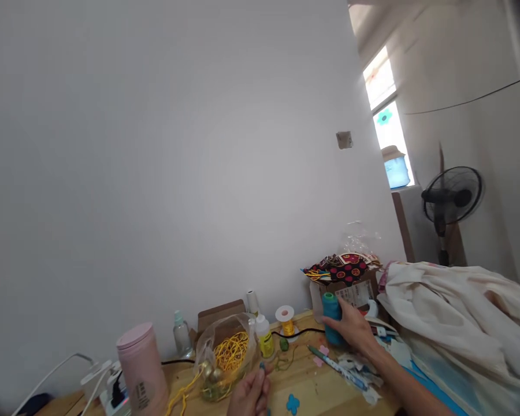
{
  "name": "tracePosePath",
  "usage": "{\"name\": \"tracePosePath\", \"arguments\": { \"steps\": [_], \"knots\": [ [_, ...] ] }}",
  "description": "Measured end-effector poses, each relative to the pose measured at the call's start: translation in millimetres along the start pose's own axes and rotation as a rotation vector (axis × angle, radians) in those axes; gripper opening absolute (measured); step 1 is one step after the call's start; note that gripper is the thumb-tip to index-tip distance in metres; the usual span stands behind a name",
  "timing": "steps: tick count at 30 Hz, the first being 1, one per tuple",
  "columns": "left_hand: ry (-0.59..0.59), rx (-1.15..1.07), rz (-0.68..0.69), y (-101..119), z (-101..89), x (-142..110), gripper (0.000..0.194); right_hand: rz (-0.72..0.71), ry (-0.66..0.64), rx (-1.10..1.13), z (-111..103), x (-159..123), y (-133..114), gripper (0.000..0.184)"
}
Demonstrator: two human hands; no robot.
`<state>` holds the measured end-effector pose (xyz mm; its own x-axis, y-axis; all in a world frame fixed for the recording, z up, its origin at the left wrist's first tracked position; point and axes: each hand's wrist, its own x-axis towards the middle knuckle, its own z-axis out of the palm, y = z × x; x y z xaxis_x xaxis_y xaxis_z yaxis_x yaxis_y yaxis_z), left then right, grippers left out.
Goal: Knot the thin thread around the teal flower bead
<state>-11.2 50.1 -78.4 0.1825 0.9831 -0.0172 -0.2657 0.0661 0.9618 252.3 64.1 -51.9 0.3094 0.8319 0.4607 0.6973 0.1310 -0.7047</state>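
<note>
My right hand (352, 325) is closed around a cone of teal thread (330, 309), which stands upright near the back of the wooden table. Low in the middle of the view, my left hand (252, 393) pinches something small; only a dark bluish tip shows above the fingers, and I cannot make out its kind. A blue flower-shaped piece (293, 404) lies just right of that hand. Close by are a small green ball (283, 344) with a loose green thread and a yellow-labelled bottle (264, 338). A pen (338, 368) lies below the thread cone.
Yellow cord (231, 352) fills a clear plastic bag, left of centre. A pink canister (141, 370) and a spray bottle (182, 336) stand further left. Behind are a spool of yellow thread (287, 323) and a cardboard box (359, 294) topped with patterned cloth. White fabric (455, 312) heaps at right.
</note>
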Motion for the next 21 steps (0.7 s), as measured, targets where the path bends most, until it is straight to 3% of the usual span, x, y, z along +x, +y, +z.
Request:
{"name": "tracePosePath", "arguments": {
  "steps": [5,11,15,17,21],
  "knots": [
    [-0.012,-0.024,0.003,-8,23.0,9,0.058,-0.057,-0.086,-0.048,19,-9,16,0.029],
    [0.111,-0.062,0.027,-16,0.0,1,0.057,-0.082,-0.058,-0.081,14,-9,24,0.056],
    [0.137,-0.112,0.036,-8,-7.0,0,0.057,-0.073,0.087,-0.152,-5,-15,7,0.030],
    [0.156,-0.110,0.059,-7,-2.5,-1,0.056,-0.130,0.120,-0.185,-9,-21,-7,0.032],
    [0.196,-0.068,0.068,-7,10.4,-5,0.061,-0.351,-0.074,-0.239,14,-34,-31,0.018]
  ]
}}
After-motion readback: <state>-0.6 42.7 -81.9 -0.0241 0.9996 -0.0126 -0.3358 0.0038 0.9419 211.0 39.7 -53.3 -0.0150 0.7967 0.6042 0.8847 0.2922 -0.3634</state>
